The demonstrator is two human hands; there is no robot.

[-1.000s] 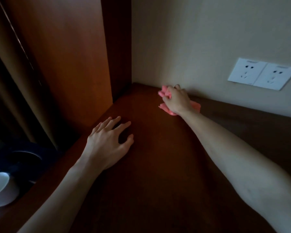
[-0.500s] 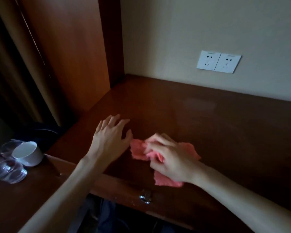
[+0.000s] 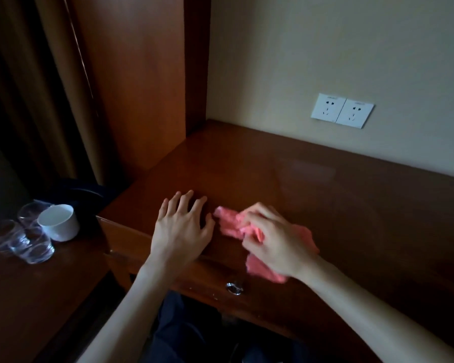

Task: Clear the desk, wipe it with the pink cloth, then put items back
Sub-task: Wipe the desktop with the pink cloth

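Desk of dark polished wood (image 3: 325, 184) is getting its wipe: the right hand (image 3: 275, 239) is gripping the crumpled pink cloth (image 3: 227, 224) near the front edge, while the left hand (image 3: 184, 226) is resting flat, fingers spread. Likely next, the unwiped right side needs passes.

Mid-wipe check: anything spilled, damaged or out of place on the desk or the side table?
Nothing stands out. The right hand grips the crumpled pink cloth on the brown wooden desk; the left hand rests flat beside it. The white ceramic cup and clear drinking glasses stand upright on the lower side table.
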